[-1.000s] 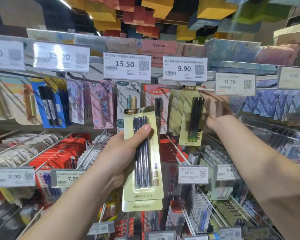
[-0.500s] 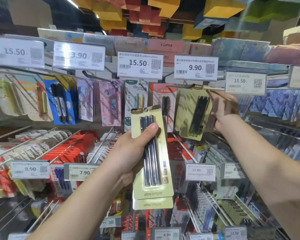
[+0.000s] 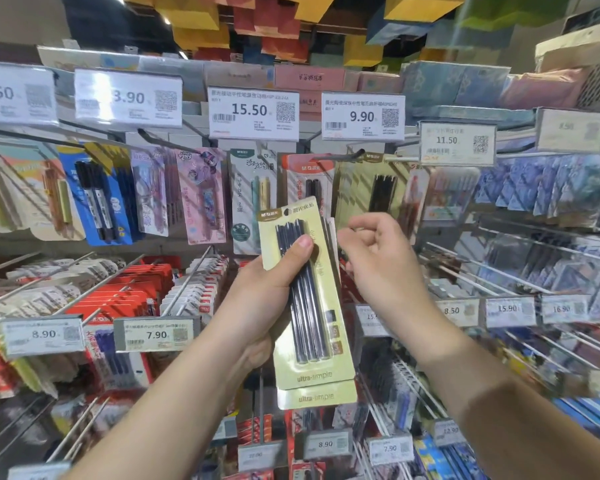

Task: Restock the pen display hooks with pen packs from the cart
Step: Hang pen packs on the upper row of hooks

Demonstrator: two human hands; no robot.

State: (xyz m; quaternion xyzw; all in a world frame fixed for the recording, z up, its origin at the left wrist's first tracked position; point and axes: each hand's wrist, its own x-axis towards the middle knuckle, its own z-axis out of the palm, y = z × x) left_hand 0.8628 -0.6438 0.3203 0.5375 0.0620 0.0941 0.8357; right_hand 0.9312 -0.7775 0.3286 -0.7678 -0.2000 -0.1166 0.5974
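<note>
The left hand (image 3: 257, 299) grips stacked cream pen packs (image 3: 312, 306), thumb across the pens. The right hand (image 3: 378, 258), fingers curled, pinches the packs' right edge.

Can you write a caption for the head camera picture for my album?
Left hand grips pale yellow cardboard pen packs; right hand curls beside them.

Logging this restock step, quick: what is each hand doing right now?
Left hand: grips the stack of pale yellow cardboard pen packs, thumb across the front.
Right hand: fingers curled beside the packs; whether it pinches one cannot be told.
</note>
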